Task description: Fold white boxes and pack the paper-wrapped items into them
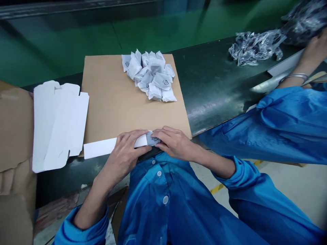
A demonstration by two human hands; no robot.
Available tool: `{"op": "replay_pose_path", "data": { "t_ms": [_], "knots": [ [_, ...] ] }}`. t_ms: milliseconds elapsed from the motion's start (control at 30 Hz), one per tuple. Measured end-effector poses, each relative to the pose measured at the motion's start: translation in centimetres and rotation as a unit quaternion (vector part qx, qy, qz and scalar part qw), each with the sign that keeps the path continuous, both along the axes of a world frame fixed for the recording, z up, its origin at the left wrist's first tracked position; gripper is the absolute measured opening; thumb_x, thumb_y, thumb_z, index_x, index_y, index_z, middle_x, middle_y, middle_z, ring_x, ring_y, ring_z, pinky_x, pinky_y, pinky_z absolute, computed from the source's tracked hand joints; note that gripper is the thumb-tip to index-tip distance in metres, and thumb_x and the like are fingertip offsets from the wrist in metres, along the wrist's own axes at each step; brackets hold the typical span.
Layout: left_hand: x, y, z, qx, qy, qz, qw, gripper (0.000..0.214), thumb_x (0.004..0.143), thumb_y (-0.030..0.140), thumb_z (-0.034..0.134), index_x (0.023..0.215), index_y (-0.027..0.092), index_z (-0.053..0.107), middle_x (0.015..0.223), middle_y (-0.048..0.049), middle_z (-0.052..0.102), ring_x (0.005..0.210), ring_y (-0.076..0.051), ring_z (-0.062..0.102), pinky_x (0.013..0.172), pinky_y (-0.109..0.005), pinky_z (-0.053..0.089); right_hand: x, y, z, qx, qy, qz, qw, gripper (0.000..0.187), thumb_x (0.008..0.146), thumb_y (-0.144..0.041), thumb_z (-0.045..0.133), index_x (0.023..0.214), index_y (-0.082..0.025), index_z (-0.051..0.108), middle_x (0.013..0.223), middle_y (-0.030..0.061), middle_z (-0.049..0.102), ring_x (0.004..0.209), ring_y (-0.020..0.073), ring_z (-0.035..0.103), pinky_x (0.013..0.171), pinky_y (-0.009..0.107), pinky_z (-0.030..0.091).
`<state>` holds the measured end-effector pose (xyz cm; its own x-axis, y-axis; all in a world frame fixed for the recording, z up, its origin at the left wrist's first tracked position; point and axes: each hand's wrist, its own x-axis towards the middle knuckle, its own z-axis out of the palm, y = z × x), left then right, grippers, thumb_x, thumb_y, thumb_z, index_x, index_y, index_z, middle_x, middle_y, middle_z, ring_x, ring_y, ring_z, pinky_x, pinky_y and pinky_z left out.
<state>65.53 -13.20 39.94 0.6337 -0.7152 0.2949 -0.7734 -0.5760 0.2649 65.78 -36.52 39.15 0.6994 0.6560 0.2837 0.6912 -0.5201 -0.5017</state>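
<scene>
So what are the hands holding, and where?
Left hand grips a white carton near its open end; right hand pinches a small packet at that opening.

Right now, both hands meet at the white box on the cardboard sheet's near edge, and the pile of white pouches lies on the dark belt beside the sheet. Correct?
No. The head view shows the pile of white pouches lying on the cardboard sheet, toward its far edge, not on the dark belt. The left hand and right hand do meet at the white box.

Pouch half hidden (under right hand)
</scene>
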Motion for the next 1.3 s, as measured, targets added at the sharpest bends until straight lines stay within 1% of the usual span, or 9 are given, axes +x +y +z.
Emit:
{"op": "replay_pose_path", "data": {
  "t_ms": [333,433,500,633,733,933,1067,1200,1300],
  "knots": [
    [-0.5,-0.2,-0.5,-0.005,-0.023,0.007,1.0,0.033,0.088,0.003,0.051,0.099,0.027,0.071,0.132,-0.0116,0.059,0.124,-0.028,0.054,0.092,-0.044,0.046,-0.4,0.5,-1.1,0.057,-0.052,-0.036,0.996,0.025,0.086,-0.011,0.049,0.109,-0.014,0.058,0.107,0.0139,0.069,0.098,0.0226,0.062,0.085,0.038,0.055],
    [-0.4,0.0,-0.8,-0.012,-0.014,0.016,1.0,0.036,0.087,0.003,0.052,0.106,0.028,0.07,0.131,-0.011,0.059,0.126,-0.028,0.053,0.095,-0.045,0.046,0.0,1.2,-1.5,0.104,-0.023,-0.022,0.994,0.031,0.09,-0.012,0.047,0.121,-0.015,0.055,0.117,0.0139,0.067,0.112,0.0217,0.061,0.096,0.039,0.054],
    [-0.4,0.1,-1.0,-0.02,-0.013,0.033,0.999,0.038,0.088,0.005,0.052,0.111,0.03,0.069,0.133,-0.0113,0.057,0.126,-0.029,0.053,0.097,-0.046,0.046,0.1,1.8,-1.7,0.109,-0.009,-0.066,0.992,0.031,0.095,-0.017,0.048,0.126,-0.015,0.054,0.123,0.015,0.064,0.12,0.0226,0.058,0.102,0.042,0.051],
    [-0.5,0.1,-1.3,-0.045,-0.028,0.073,0.996,0.041,0.089,0.008,0.054,0.124,0.029,0.062,0.138,-0.0147,0.051,0.124,-0.03,0.054,0.096,-0.048,0.049,-0.6,2.8,-1.8,0.128,0.016,-0.173,0.976,0.023,0.095,-0.026,0.056,0.115,-0.017,0.063,0.108,0.0129,0.069,0.106,0.0238,0.065,0.095,0.042,0.055],
    [-0.5,0.2,-1.3,-0.06,-0.022,0.096,0.993,0.046,0.089,0.009,0.056,0.131,0.027,0.054,0.139,-0.0164,0.048,0.126,-0.03,0.052,0.098,-0.049,0.051,-1.0,3.1,-1.1,0.163,0.1,-0.149,0.97,0.033,0.096,-0.018,0.051,0.127,-0.022,0.059,0.119,0.0093,0.068,0.112,0.0198,0.064,0.1,0.039,0.053],
    [-0.4,0.1,-1.7,-0.091,-0.016,0.108,0.99,0.064,0.089,0.009,0.058,0.145,0.031,0.037,0.138,-0.0149,0.047,0.13,-0.028,0.051,0.101,-0.046,0.051,-0.7,4.3,-0.1,0.276,0.326,-0.091,0.9,0.053,0.087,-0.017,0.063,0.138,-0.024,0.052,0.122,0.0049,0.069,0.107,0.0151,0.068,0.098,0.033,0.055],
    [-1.0,-1.2,-1.5,-0.089,-0.028,0.123,0.988,0.068,0.091,0.011,0.055,0.151,0.031,0.028,0.143,-0.0172,0.044,0.133,-0.029,0.049,0.104,-0.047,0.049,-0.2,5.2,0.1,0.305,0.329,-0.157,0.88,0.039,0.084,-0.02,0.067,0.122,-0.021,0.065,0.114,0.0048,0.072,0.098,0.0162,0.07,0.09,0.033,0.058],
    [-1.6,0.1,0.5,-0.055,-0.08,0.156,0.983,0.066,0.092,0.024,0.06,0.151,0.031,0.03,0.151,-0.0163,0.043,0.138,-0.029,0.046,0.107,-0.046,0.044,2.5,-0.6,2.0,0.283,0.25,-0.229,0.898,0.027,0.081,-0.02,0.068,0.108,-0.022,0.075,0.099,0.0056,0.076,0.088,0.0166,0.071,0.081,0.032,0.057],
    [-1.3,4.2,1.4,-0.019,-0.121,0.311,0.943,0.07,0.089,0.039,0.064,0.151,0.025,0.034,0.151,-0.0166,0.047,0.14,-0.032,0.045,0.113,-0.05,0.037,6.8,-9.3,4.0,0.193,0.17,-0.315,0.914,0.031,0.079,-0.025,0.069,0.109,-0.023,0.076,0.093,0.0059,0.077,0.082,0.0147,0.069,0.071,0.037,0.047]
  ]
}}
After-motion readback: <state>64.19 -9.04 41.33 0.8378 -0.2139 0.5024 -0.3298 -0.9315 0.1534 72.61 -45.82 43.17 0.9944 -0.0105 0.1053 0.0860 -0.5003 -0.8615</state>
